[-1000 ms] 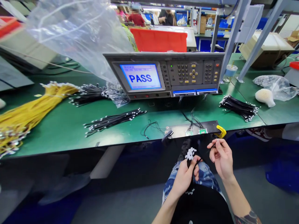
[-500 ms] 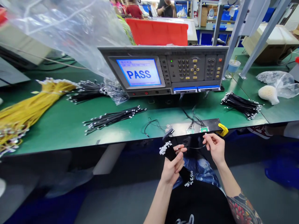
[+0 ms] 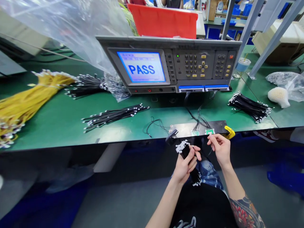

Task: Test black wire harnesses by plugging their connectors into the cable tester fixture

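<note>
The black wires with white tips (image 3: pixel 186 151) are sitting in the left hand (image 3: pixel 184 167). A red flower tattoo (image 3: pixel 242 213) is showing on the right arm (image 3: pixel 236 186). Blue and white patterned shorts (image 3: pixel 209 169) are peeking out underneath. The long table (image 3: pixel 59 134) is shining green, the bunch of wires (image 3: pixel 23 104) is glowing yellow, the bin (image 3: pixel 162 20) is showing bright red, and the screen (image 3: pixel 142 67) is showing blue letters on pale blue.
</note>
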`<state>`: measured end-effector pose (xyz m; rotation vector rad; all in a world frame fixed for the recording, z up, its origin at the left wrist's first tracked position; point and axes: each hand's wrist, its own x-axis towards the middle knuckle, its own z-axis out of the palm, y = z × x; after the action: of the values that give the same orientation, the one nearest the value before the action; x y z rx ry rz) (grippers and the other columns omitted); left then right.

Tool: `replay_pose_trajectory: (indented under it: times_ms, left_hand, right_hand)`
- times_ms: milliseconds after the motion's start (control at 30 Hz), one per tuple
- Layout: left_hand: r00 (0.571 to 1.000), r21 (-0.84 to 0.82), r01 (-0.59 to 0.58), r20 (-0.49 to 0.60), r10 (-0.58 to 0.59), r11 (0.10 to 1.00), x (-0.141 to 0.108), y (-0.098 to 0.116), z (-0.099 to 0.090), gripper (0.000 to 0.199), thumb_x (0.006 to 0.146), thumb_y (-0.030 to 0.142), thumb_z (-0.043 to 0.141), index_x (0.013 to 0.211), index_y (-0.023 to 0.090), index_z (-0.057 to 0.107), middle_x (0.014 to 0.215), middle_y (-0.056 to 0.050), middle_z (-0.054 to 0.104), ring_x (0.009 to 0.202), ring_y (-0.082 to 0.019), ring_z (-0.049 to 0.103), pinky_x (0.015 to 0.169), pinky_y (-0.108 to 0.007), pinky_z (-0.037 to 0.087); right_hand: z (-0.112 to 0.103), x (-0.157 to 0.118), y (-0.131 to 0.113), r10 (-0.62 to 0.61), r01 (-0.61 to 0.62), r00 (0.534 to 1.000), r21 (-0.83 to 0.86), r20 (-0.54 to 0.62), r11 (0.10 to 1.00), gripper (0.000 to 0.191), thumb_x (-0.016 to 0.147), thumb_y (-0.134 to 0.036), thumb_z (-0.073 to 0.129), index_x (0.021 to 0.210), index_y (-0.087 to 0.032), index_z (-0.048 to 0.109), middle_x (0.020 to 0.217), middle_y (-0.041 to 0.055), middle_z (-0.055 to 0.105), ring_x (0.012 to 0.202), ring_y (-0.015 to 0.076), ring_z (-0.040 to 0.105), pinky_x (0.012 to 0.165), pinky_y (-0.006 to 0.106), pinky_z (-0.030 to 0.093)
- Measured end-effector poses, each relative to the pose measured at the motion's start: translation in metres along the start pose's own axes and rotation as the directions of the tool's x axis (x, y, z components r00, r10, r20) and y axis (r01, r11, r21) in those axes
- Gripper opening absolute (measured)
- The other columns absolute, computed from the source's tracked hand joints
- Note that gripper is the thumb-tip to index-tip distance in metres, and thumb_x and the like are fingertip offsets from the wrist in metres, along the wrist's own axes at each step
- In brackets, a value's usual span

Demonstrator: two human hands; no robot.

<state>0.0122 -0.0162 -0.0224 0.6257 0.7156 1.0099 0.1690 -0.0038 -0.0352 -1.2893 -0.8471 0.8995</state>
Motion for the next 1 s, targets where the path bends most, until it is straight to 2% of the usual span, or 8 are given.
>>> replay_pose_trajectory:
  times_ms: [200, 400, 500, 600, 667, 833, 1000]
  left_hand:
    - [0.993, 0.101, -0.028, -0.111, 0.039, 0.994, 0.005, -0.001, 0.008, 0.047, 0.072, 0.056, 0.091, 0.075, 0.015, 0.068, 0.052, 0.003, 0.062, 0.034, 0.001, 0.023, 0.034, -0.015, 0.011]
    - [0.949, 0.249, -0.119, -0.257, 0.184, 0.961, 0.017, -0.013, 0.005, 0.044, 0.077, 0.056, 0.084, 0.080, 0.014, 0.073, 0.052, 0.001, 0.064, 0.033, -0.001, 0.025, 0.035, -0.018, 0.012]
    - [0.914, 0.348, -0.149, -0.309, 0.264, 0.926, 0.022, -0.013, 0.002, 0.041, 0.078, 0.055, 0.084, 0.082, 0.015, 0.076, 0.056, -0.001, 0.068, 0.035, -0.006, 0.040, 0.037, -0.020, 0.026]
    - [0.875, 0.435, -0.180, -0.338, 0.346, 0.882, 0.027, -0.009, 0.002, 0.037, 0.077, 0.052, 0.085, 0.079, 0.016, 0.077, 0.064, -0.005, 0.075, 0.049, -0.015, 0.062, 0.049, -0.025, 0.046]
    - [0.857, 0.464, -0.197, -0.347, 0.381, 0.864, 0.030, -0.008, 0.003, 0.035, 0.077, 0.051, 0.085, 0.078, 0.017, 0.077, 0.066, -0.006, 0.077, 0.058, -0.019, 0.069, 0.056, -0.028, 0.053]
    - [0.836, 0.476, -0.197, -0.375, 0.400, 0.857, 0.037, -0.011, 0.006, 0.033, 0.076, 0.048, 0.086, 0.076, 0.016, 0.078, 0.063, -0.006, 0.076, 0.063, -0.022, 0.073, 0.062, -0.031, 0.058]
    - [0.824, 0.468, -0.183, -0.406, 0.394, 0.865, 0.038, -0.013, 0.007, 0.031, 0.076, 0.046, 0.085, 0.075, 0.016, 0.077, 0.063, -0.006, 0.076, 0.063, -0.022, 0.074, 0.064, -0.032, 0.059]
  right_hand:
    - [0.000, 0.004, -0.004, 0.027, -0.027, 1.000, 0.026, 0.016, 0.999, 0.033, 0.082, -0.048, 0.080, 0.072, -0.017, 0.075, 0.055, 0.0018, 0.068, 0.039, 0.0077, 0.041, 0.039, 0.023, 0.032]
    - [0.007, 0.001, -0.003, 0.052, -0.046, 0.997, 0.101, -0.055, 0.994, 0.028, 0.081, -0.042, 0.081, 0.070, -0.017, 0.076, 0.055, 0.0032, 0.070, 0.039, 0.0079, 0.042, 0.040, 0.023, 0.032]
    - [0.010, 0.000, 0.000, 0.048, -0.038, 0.996, 0.122, -0.078, 0.992, 0.028, 0.083, -0.042, 0.080, 0.072, -0.016, 0.077, 0.059, 0.0048, 0.072, 0.041, 0.0085, 0.044, 0.041, 0.023, 0.034]
    - [0.005, 0.000, 0.003, 0.051, -0.047, 0.998, 0.126, -0.035, 0.991, 0.029, 0.082, -0.044, 0.080, 0.076, -0.016, 0.079, 0.064, 0.0066, 0.076, 0.041, 0.0081, 0.043, 0.041, 0.023, 0.033]
    - [-0.001, 0.002, 0.006, 0.050, -0.048, 0.999, 0.120, -0.014, 0.992, 0.032, 0.082, -0.047, 0.080, 0.077, -0.016, 0.080, 0.068, 0.0079, 0.077, 0.040, 0.0078, 0.043, 0.041, 0.024, 0.033]
    - [-0.021, -0.002, 0.015, 0.045, -0.043, 0.999, 0.081, -0.022, 0.996, 0.039, 0.082, -0.055, 0.080, 0.082, -0.015, 0.080, 0.073, 0.0098, 0.079, 0.040, 0.0090, 0.045, 0.040, 0.025, 0.035]
    - [-0.031, -0.013, 0.014, 0.041, -0.038, 0.996, 0.045, -0.080, 0.998, 0.035, 0.084, -0.051, 0.079, 0.084, -0.016, 0.080, 0.073, 0.0091, 0.078, 0.043, 0.0091, 0.044, 0.041, 0.025, 0.034]
